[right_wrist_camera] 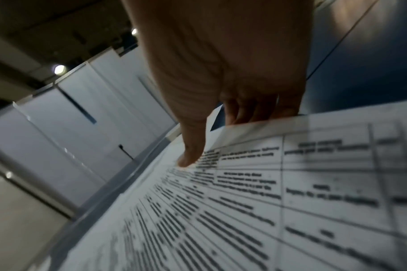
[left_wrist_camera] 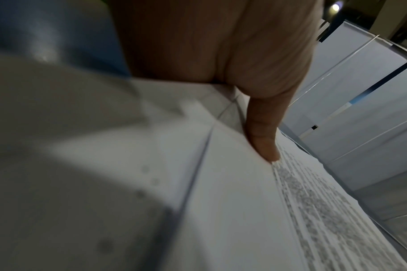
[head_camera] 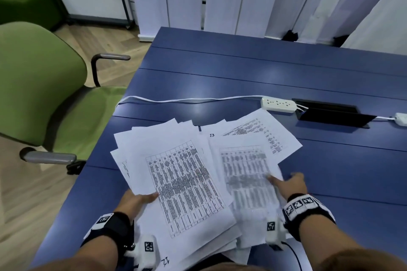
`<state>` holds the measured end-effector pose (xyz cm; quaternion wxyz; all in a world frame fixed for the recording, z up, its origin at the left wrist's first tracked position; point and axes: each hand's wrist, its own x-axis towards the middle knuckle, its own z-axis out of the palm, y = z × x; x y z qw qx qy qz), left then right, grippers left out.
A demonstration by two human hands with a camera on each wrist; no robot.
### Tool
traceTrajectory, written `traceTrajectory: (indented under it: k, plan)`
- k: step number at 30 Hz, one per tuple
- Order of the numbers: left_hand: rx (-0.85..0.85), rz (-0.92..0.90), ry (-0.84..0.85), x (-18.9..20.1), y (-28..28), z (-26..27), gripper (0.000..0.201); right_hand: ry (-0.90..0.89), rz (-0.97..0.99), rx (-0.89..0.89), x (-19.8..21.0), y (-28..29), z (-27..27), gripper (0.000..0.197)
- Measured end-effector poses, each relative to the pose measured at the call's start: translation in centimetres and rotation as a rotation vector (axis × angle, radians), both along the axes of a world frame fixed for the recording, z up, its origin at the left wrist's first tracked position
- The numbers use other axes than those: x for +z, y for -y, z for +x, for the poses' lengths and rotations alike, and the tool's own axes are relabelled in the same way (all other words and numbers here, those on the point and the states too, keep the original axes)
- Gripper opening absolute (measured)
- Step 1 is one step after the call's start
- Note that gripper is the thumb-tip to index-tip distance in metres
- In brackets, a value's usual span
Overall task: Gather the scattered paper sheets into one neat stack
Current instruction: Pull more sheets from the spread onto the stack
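Note:
Several white paper sheets (head_camera: pixel 187 174) printed with tables lie fanned and overlapping on the near part of the blue table (head_camera: pixel 242 68). My left hand (head_camera: pixel 145 199) pinches the left bunch at its left edge, thumb on top and fingers hidden beneath. In the left wrist view the thumb (left_wrist_camera: pixel 265 144) presses on the paper sheets (left_wrist_camera: pixel 232 210). My right hand (head_camera: pixel 284 180) pinches the right bunch at its right edge. The right wrist view shows the thumb (right_wrist_camera: pixel 191 155) on a printed sheet (right_wrist_camera: pixel 290 192) and curled fingers (right_wrist_camera: pixel 255 110) under its edge. More sheets (head_camera: pixel 264 132) splay toward the back right.
A white power strip (head_camera: pixel 278 105) with its cable (head_camera: pixel 176 100) lies just behind the papers, beside a black cable hatch (head_camera: pixel 330 114). Another white strip (head_camera: pixel 401 119) sits at the right edge. A green chair (head_camera: pixel 44 94) stands left of the table. White blinds hang behind.

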<state>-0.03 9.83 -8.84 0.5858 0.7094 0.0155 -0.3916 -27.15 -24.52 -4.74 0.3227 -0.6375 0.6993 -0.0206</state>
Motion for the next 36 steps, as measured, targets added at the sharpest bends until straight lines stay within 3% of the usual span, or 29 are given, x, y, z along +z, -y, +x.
traceTrajectory:
  k: [4,6,13,17,19,22,26,28,30,32,34,36]
  plan:
    - [0.001,0.016,0.001,-0.2,-0.1,0.0,0.061,0.338,0.233,0.096,0.0,-0.1,0.8,0.048]
    - [0.008,-0.001,0.000,0.1,0.4,-0.4,0.055,0.415,0.269,0.106,0.2,0.1,1.0,0.036]
    - [0.029,-0.066,-0.027,1.4,2.0,-2.0,0.047,0.427,-0.107,0.008,3.6,2.0,-0.5,0.019]
    - [0.022,-0.066,-0.027,1.6,2.1,-2.1,0.044,0.549,-0.252,0.125,7.8,3.0,-1.4,0.018]
    - [0.018,-0.050,-0.027,1.6,2.2,-2.1,0.043,0.646,-0.259,0.215,10.5,3.1,-1.3,0.027]
    - [0.001,-0.025,-0.035,0.9,2.4,-1.8,0.046,0.834,-0.188,0.317,15.4,2.3,-0.2,0.039]
    - [0.008,-0.038,-0.055,0.9,2.6,-1.7,0.046,0.989,0.066,0.406,19.8,0.9,1.1,0.044]
    - [0.026,-0.069,-0.042,1.4,3.0,-1.9,0.048,0.995,0.223,0.439,19.5,0.6,1.5,0.057]
    - [0.045,-0.105,-0.004,1.9,3.2,-2.1,0.062,0.951,0.357,0.465,17.7,0.5,1.9,0.078]
    - [0.060,-0.154,0.013,2.7,3.3,-2.2,0.074,0.863,0.450,0.469,15.0,0.4,2.6,0.087]
    - [0.039,-0.164,-0.010,3.3,3.6,-2.4,0.070,0.714,0.527,0.482,12.4,-0.1,3.1,0.085]
    - [0.030,-0.183,-0.028,3.7,3.5,-2.5,0.067,0.529,0.552,0.532,10.1,-0.9,3.5,0.070]
